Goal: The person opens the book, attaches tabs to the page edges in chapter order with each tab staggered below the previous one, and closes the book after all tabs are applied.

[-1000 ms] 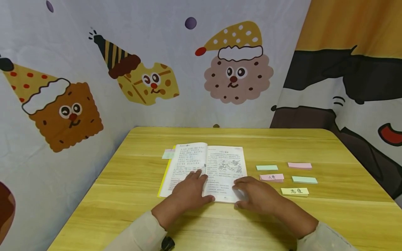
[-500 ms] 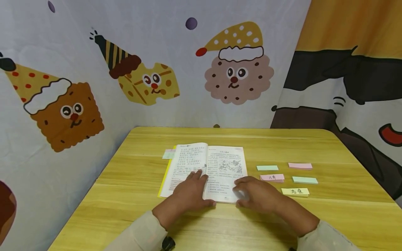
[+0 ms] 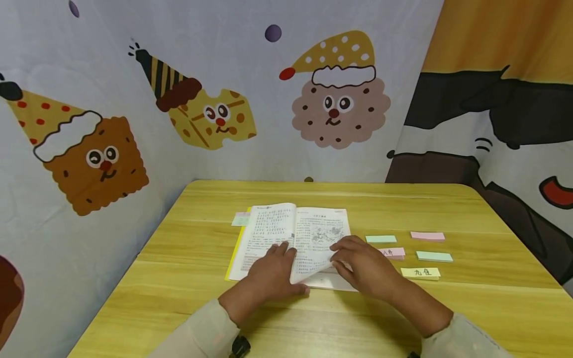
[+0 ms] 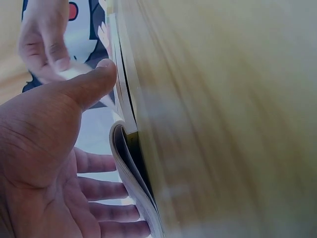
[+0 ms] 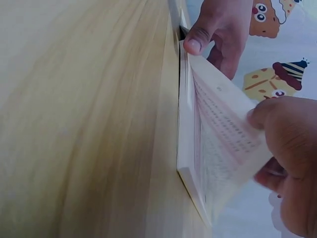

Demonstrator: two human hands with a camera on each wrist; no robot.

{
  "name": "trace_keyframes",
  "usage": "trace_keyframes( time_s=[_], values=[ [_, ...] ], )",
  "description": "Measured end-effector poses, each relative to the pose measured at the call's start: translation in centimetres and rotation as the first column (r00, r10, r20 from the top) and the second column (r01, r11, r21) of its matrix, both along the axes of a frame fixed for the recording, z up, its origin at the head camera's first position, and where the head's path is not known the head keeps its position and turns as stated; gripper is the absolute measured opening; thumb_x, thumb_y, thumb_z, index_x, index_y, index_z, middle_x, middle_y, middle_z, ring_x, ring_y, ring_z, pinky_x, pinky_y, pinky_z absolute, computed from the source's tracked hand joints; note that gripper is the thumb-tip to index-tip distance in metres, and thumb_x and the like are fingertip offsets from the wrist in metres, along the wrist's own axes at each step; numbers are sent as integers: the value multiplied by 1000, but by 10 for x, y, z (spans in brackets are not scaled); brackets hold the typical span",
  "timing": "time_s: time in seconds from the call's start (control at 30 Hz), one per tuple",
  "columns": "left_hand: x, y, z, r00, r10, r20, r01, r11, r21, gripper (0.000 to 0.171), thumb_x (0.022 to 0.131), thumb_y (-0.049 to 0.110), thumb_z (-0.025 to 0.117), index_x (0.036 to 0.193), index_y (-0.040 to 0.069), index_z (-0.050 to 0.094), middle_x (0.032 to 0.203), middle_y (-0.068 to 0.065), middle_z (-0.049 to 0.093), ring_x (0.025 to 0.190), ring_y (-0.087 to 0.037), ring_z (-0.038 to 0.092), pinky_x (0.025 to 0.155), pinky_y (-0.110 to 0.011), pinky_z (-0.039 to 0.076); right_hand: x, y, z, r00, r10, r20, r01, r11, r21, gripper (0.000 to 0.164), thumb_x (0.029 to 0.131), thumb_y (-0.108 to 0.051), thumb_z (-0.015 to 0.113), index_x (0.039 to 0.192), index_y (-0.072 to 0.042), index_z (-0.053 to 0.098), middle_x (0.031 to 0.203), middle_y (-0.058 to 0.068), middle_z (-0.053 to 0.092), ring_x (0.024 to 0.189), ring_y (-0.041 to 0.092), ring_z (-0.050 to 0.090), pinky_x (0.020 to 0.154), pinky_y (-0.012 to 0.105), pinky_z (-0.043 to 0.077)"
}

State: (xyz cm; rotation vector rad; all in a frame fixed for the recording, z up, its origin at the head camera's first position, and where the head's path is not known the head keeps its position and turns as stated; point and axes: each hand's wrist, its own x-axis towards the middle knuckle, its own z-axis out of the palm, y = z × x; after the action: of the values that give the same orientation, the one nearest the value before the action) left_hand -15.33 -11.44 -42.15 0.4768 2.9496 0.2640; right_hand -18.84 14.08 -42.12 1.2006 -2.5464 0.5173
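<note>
An open book with a yellow cover edge lies on the wooden table, printed text on both pages and a line drawing on the right one. My left hand rests on the left page near the spine, fingers straight, thumb at the book's lower edge. My right hand pinches the lower outer corner of a right-hand page between thumb and fingers. That page is lifted and bent up off the pages below it, as the right wrist view shows.
Right of the book lie several small paper slips: a green slip, a pink slip and a yellow slip with handwriting among them. Pink and green tabs stick out from the book's left side. A cartoon-printed cloth hangs behind the table.
My right hand has risen a little from the book's lower right corner, lifting the page corner up and to the left. My left hand stays nearly in place.
</note>
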Motion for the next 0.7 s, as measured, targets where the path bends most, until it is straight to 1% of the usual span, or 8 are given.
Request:
trace_keyframes(
  time_s=[0.1,0.27,0.33,0.37,0.43,0.53,0.63,0.7],
  values=[
    [-1,1,-1,1000,-1,-13,1,1000,-2,96,83,70,71,147,2,51,154,-20,44,140,-42,43,99,-53,50,-1,-2,2,997,25,-77,-30,998,-61,10,86,-16,84,94,-17,78,119,0,68,118,19,58,93,37,53],
    [-2,2,0,999,5,-38,-5,1000,-9,83,91,65,64,143,2,54,152,-19,48,138,-39,47,98,-52,51,1,-4,6,981,70,-181,-97,984,-148,19,80,-13,89,96,-16,79,127,1,65,124,25,56,99,40,50],
    [-1,2,1,999,3,-42,-4,1000,-14,78,95,63,61,143,2,55,151,-20,49,137,-39,47,99,-52,50,1,-4,7,977,73,-200,-108,980,-170,20,82,-15,87,100,-15,78,132,4,63,127,28,55,100,42,49],
    [-2,2,1,999,2,-44,-2,1000,-16,75,96,61,60,142,2,55,150,-20,49,137,-40,48,99,-52,50,2,-4,7,977,63,-201,-98,980,-171,21,86,-20,85,106,-15,77,135,5,61,129,29,53,100,43,50],
    [-2,1,0,999,2,-49,-3,1000,-15,71,99,58,57,142,2,56,150,-20,50,136,-39,48,100,-52,50,3,-4,7,980,34,-196,-70,982,-176,30,94,-29,77,119,-12,73,141,7,57,132,31,50,97,44,52],
    [-3,0,0,998,12,-63,-12,1000,1,65,102,54,53,140,1,56,147,-19,53,134,-36,51,98,-50,51,4,-3,6,986,-18,-165,-12,984,-178,52,96,-36,74,137,-8,60,143,10,53,132,32,49,93,46,55],
    [-5,-1,-1,997,29,-73,-26,999,43,64,104,52,52,140,0,55,143,-16,56,129,-33,55,94,-48,53,5,-2,3,995,-50,-87,37,989,-144,62,89,-30,83,139,-6,58,138,9,56,130,29,51,95,45,54],
    [-6,-1,-2,996,41,-74,-36,996,77,64,104,51,53,143,0,53,142,-14,58,127,-32,57,92,-48,54,6,-1,0,998,-62,-23,60,994,-87,61,85,-29,86,136,-8,61,135,8,58,128,28,53,96,44,53]
  ],
)
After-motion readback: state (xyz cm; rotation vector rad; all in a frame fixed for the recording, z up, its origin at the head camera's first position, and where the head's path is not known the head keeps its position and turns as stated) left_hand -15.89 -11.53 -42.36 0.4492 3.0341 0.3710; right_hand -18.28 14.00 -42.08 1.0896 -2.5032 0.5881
